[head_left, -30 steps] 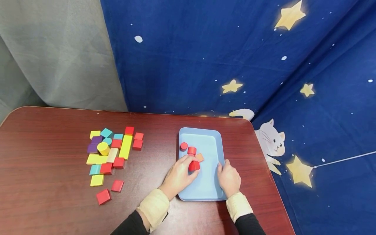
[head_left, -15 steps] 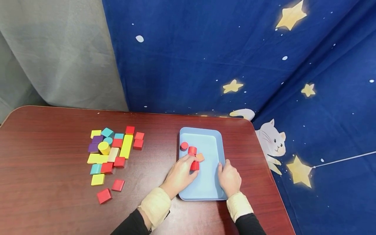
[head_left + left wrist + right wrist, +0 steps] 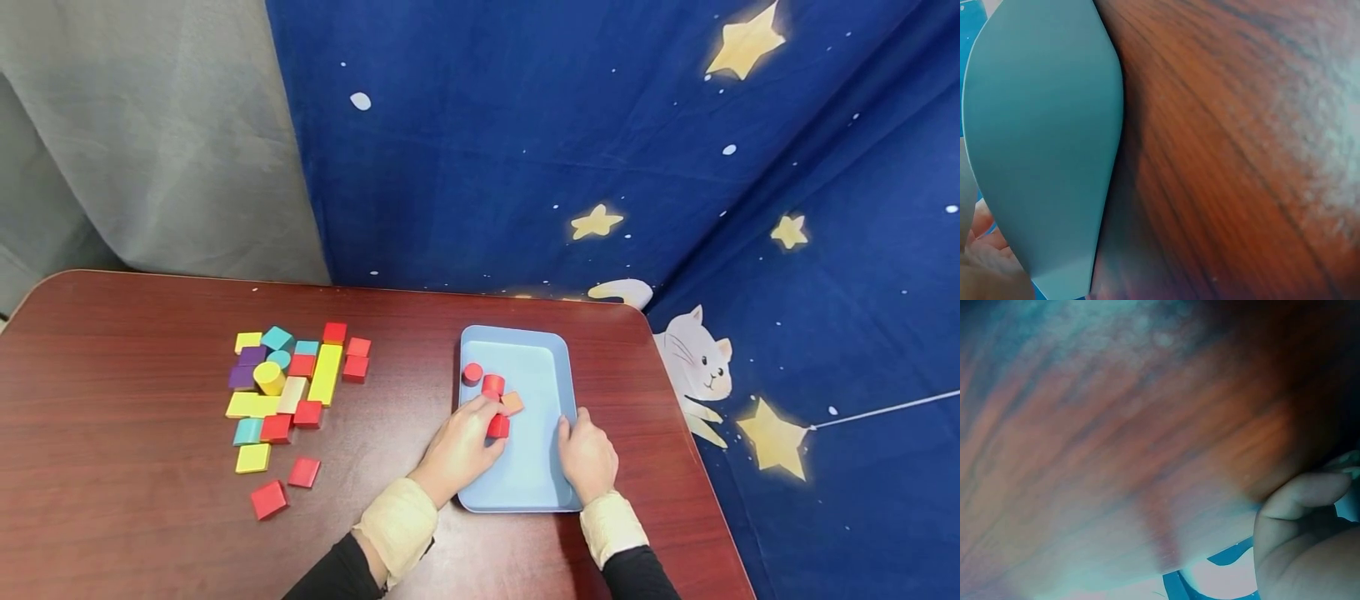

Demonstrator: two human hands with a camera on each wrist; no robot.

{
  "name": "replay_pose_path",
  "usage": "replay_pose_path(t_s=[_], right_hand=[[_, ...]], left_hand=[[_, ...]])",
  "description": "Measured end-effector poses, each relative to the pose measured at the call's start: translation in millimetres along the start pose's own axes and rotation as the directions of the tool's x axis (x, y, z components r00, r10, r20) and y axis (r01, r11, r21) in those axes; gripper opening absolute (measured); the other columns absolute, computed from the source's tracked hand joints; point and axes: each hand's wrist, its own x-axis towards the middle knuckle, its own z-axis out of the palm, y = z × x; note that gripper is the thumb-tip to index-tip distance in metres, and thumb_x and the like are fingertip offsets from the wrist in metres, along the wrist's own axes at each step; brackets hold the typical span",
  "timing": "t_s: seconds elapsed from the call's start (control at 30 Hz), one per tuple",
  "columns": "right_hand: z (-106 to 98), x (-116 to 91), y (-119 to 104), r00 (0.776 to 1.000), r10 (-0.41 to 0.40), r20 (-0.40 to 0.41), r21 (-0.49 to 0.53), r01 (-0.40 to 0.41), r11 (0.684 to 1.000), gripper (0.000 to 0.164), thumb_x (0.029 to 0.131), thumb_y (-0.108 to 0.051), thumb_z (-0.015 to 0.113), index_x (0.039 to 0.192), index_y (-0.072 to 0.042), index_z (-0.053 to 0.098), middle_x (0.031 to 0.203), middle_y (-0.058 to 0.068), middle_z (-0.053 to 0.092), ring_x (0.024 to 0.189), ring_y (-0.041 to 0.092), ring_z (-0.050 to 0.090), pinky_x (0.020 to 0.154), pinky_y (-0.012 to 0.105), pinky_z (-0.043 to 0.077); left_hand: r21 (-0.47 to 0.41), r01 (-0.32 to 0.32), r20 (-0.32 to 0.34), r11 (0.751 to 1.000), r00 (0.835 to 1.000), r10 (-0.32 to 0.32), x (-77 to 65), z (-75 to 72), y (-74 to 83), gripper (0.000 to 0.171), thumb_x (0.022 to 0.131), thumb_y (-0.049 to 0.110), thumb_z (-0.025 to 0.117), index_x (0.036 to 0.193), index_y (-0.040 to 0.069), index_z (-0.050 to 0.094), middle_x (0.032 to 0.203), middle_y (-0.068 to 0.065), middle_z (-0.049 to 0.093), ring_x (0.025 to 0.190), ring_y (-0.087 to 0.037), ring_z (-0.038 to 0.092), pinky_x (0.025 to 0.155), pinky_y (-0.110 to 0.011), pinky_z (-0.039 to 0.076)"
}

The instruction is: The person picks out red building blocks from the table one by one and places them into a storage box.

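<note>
A light blue tray [image 3: 528,492] stands on the table with several small blocks in it. Inside its left half, my left hand [image 3: 459,443] pinches a red block [image 3: 498,427] between thumb and fingers. Just beyond those fingertips lie a red cylinder [image 3: 492,384] and an orange block [image 3: 512,403], with another red cylinder [image 3: 472,374] by the left wall. My right hand [image 3: 589,457] grips the tray's right rim, thumb on the inner side and fingers outside. The left wrist view is filled by the tray's outer wall [image 3: 1041,137]; part of the hand shows behind it.
Left of the tray, a cluster of several blocks lies on the brown table [image 3: 150,417], among them a long yellow block [image 3: 326,375], a yellow cylinder [image 3: 269,377] and purple blocks [image 3: 242,377]. Two red blocks lie nearer me, one a square block [image 3: 270,500]. A blue curtain [image 3: 465,150] hangs behind.
The red block under my left fingers shows a little less, with the fingers shifted slightly over it. The right hand stays on the rim. The whole view drifts very slightly.
</note>
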Motion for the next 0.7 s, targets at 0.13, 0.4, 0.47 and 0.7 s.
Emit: replay_pose_path(t_s=[0.13, 0.4, 0.47, 0.7], right_hand=[[0.2, -0.2, 0.0, 1.0, 0.002, 0.0, -0.003, -0.002, 1.0, 0.048, 0.096, -0.035, 0.046, 0.127, 0.001, 0.054, 0.093, 0.027, 0.065, 0.077, 0.044, 0.064, 0.058, 0.052, 0.045], [1.2, 0.2, 0.8, 1.0, 0.005, 0.008, -0.002, -0.005, 1.0, 0.047, 0.096, -0.035, 0.046, 0.126, 0.0, 0.054, 0.094, 0.026, 0.066, 0.078, 0.043, 0.065, 0.058, 0.051, 0.045], [1.0, 0.2, 0.6, 1.0, 0.005, 0.006, 0.0, -0.005, 1.0, 0.047, 0.096, -0.035, 0.046, 0.126, 0.0, 0.055, 0.093, 0.026, 0.066, 0.078, 0.043, 0.065, 0.058, 0.051, 0.045], [1.6, 0.0, 0.9, 1.0, 0.009, 0.003, 0.002, -0.009, 1.0, 0.048, 0.096, -0.036, 0.045, 0.127, -0.001, 0.055, 0.095, 0.026, 0.066, 0.078, 0.044, 0.065, 0.059, 0.052, 0.045]], left_hand=[[0.003, -0.001, 0.002, 1.0, 1.0, 0.001, -0.5, -0.6, 0.6, 0.032, 0.077, 0.016, 0.075, 0.108, 0.014, 0.066, 0.103, 0.006, 0.06, 0.097, -0.013, 0.058, 0.084, -0.023, 0.046], [-0.011, -0.006, 0.0, 1.0, 1.0, 0.006, -0.2, -0.9, 0.6, 0.032, 0.078, 0.016, 0.073, 0.109, 0.012, 0.065, 0.104, 0.002, 0.061, 0.095, -0.016, 0.06, 0.084, -0.027, 0.047], [-0.021, -0.001, -0.001, 1.0, 1.0, 0.001, 0.0, -0.8, 0.5, 0.031, 0.079, 0.016, 0.073, 0.109, 0.012, 0.066, 0.104, 0.001, 0.062, 0.096, -0.016, 0.06, 0.084, -0.028, 0.047], [-0.014, -0.003, -0.013, 1.0, 1.0, 0.003, -0.7, 0.5, 0.2, 0.029, 0.079, 0.017, 0.074, 0.106, 0.012, 0.066, 0.103, 0.002, 0.062, 0.096, -0.016, 0.061, 0.084, -0.028, 0.047]])
